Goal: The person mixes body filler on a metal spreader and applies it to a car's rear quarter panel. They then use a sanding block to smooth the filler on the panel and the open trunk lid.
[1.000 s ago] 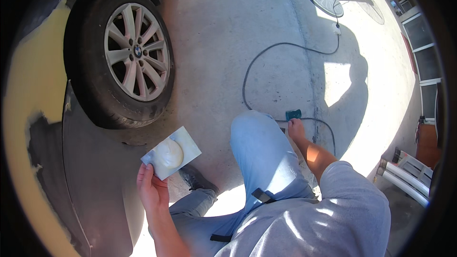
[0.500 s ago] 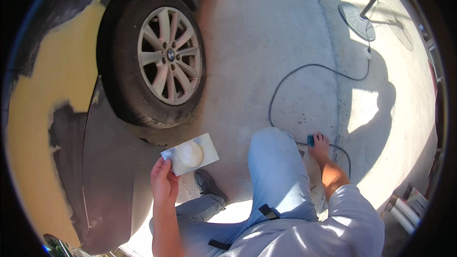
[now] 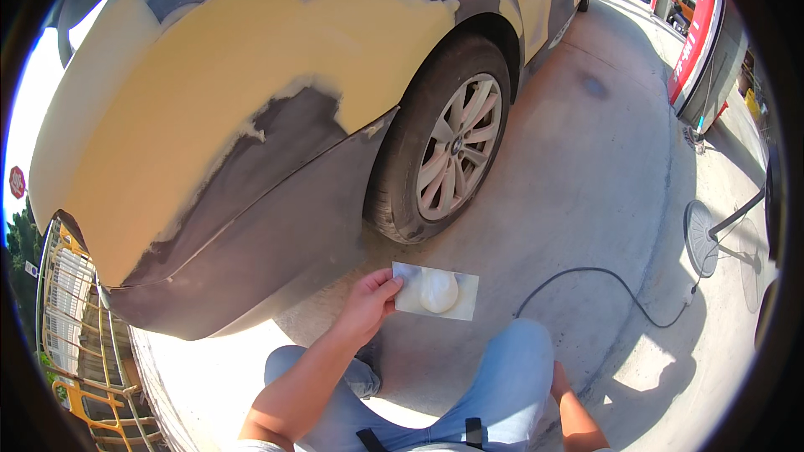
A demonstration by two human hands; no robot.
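The left hand (image 3: 371,301), just below the frame's centre, pinches the left edge of a pale card (image 3: 466,301), thumb on top. A mound of white paste (image 3: 437,291) sits on the card, near its middle. The right hand (image 3: 559,380), at lower right, is partly hidden behind the raised knee (image 3: 521,347); I cannot tell how its fingers stand or whether they hold anything. Right of the card, a dark cable (image 3: 586,269) curves over the concrete (image 3: 578,184) toward a round base (image 3: 700,238) at the right. Above the card is a wheel (image 3: 459,149); the dark car body (image 3: 276,218), patched with a yellow coat (image 3: 251,50), fills the upper left. A barrier (image 3: 88,393) stands at lower left.
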